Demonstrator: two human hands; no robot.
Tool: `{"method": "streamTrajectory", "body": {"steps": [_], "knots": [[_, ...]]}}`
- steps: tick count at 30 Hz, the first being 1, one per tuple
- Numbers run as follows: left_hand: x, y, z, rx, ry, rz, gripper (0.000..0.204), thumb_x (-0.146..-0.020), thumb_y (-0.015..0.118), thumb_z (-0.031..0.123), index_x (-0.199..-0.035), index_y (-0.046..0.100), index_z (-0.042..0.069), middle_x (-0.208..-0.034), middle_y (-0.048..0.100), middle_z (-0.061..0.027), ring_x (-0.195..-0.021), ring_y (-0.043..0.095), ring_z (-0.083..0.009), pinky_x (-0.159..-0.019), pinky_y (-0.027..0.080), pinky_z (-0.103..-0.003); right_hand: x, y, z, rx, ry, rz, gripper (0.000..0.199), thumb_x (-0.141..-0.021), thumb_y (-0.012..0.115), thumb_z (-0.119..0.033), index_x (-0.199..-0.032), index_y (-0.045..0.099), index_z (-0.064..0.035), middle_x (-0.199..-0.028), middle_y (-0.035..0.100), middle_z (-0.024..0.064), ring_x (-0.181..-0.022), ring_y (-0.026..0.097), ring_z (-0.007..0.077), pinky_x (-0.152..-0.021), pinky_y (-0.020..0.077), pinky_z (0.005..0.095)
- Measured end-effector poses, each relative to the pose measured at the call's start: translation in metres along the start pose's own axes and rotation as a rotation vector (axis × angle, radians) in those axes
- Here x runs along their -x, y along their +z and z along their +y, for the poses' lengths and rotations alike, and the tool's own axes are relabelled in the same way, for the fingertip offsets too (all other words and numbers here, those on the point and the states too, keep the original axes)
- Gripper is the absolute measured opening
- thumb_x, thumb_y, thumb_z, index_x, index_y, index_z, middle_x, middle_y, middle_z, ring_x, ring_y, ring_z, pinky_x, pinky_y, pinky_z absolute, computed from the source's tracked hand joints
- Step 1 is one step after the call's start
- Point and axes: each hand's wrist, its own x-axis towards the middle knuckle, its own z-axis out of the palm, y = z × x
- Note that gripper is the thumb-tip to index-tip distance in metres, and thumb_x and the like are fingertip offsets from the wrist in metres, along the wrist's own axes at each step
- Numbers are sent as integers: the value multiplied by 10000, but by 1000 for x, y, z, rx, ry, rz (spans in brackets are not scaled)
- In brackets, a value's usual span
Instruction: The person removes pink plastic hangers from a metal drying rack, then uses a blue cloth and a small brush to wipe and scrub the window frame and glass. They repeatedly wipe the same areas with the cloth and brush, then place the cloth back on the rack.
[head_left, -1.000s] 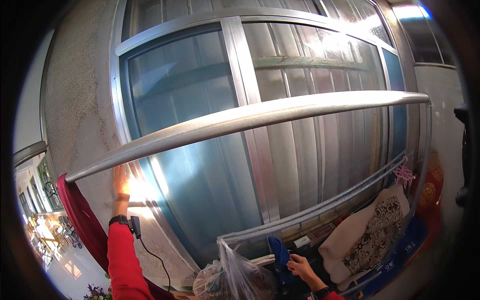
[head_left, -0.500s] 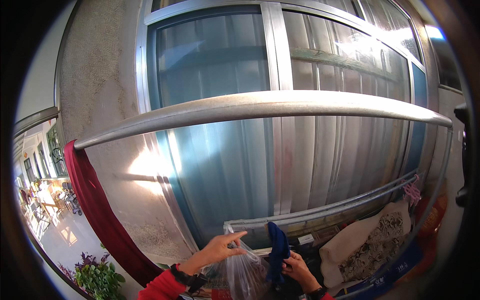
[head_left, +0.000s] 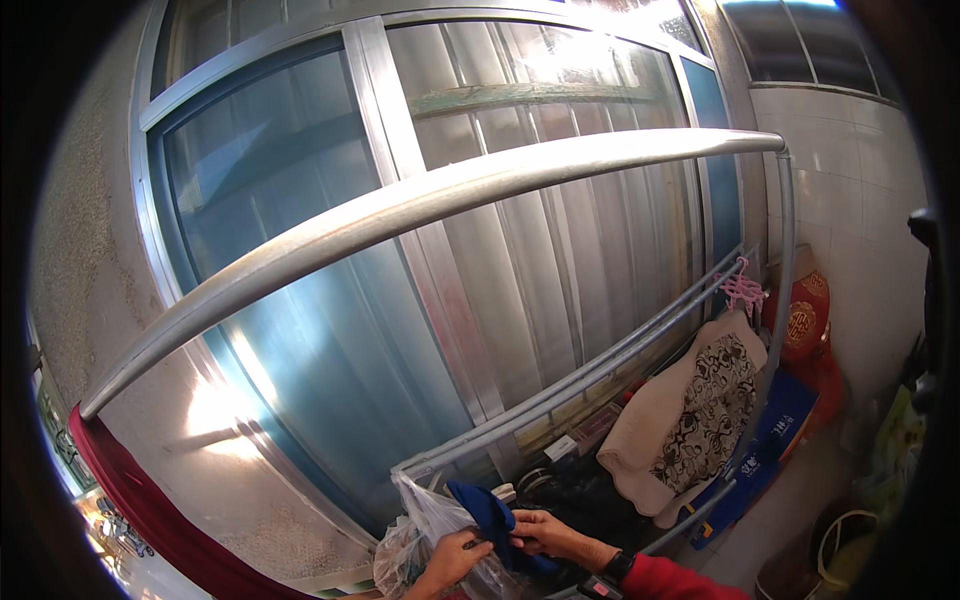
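Both hands meet low in the picture on a dark blue cloth. My left hand grips its lower part, just over a clear plastic bag that hangs from the lower metal rail. My right hand, in a red sleeve with a dark wristband, pinches the cloth's right side. The cloth stands up between the two hands. A thick metal drying bar arches overhead.
A large window with a metal frame fills the wall ahead. A dark red cloth hangs from the bar's left end. A beige patterned cushion leans at right, beside a pink clip hanger and a tiled wall.
My left hand came down from the wall at the bar's left end to the bag and now grips the blue cloth with the right hand. The view turned to the right.
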Motion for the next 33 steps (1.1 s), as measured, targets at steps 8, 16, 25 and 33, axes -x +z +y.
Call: {"method": "streamTrajectory", "body": {"steps": [8,16,25,33], "knots": [[-8,-29,-13,-145,47,-38,202,-830,695,153,-907,646,-27,-746,626,-37,-620,593,-106,-565,472,-252,16,-28,-14,947,-285,393,244,-888,579,-238,-959,600,-6,-680,583,51,-577,529,149,-565,440,300],[-12,-29,11,341,-222,-73,148,-867,609,162,-926,593,28,-686,595,-43,-510,598,-138,-480,483,-256,41,-48,15,1386,-264,535,302,-857,617,-287,-1049,576,-57,-827,645,209,-810,635,371,-671,495,454],[-32,1,20,516,-237,-68,225,-861,658,189,-978,540,38,-743,560,-18,-541,574,-118,-479,461,-233,43,-66,60,807,-111,536,259,-893,587,-301,-953,518,-59,-759,631,141,-567,565,255,-482,431,359],[-30,51,-14,219,-253,-329,162,-843,586,44,-996,538,18,-813,568,-28,-634,530,-74,-543,446,-218,53,-55,88,-159,-56,370,276,-877,675,-208,-771,428,-142,-569,358,-64,-406,283,40,-360,209,227]]}}
